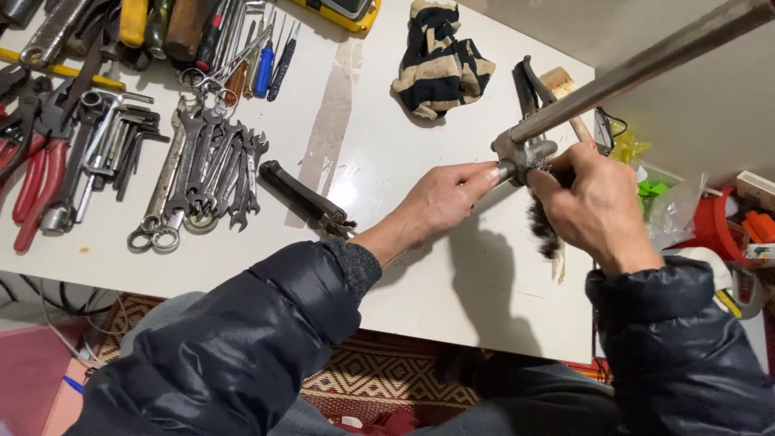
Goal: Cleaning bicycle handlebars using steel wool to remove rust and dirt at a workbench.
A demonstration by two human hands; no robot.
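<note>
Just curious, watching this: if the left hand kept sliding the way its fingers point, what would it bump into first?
The left hand points right, at the grey metal fitting on the long rod's end. Its fingertips look already against it, with the right hand just beyond.

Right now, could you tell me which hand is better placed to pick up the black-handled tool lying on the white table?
Left hand: it is nearer the black-handled tool; the right hand is farther off.

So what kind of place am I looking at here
Most likely a home workshop or repair bench: a white worktable holds a fanned row of steel spanners and red-handled pliers, while both hands work a grey metal pipe fitting.
</note>
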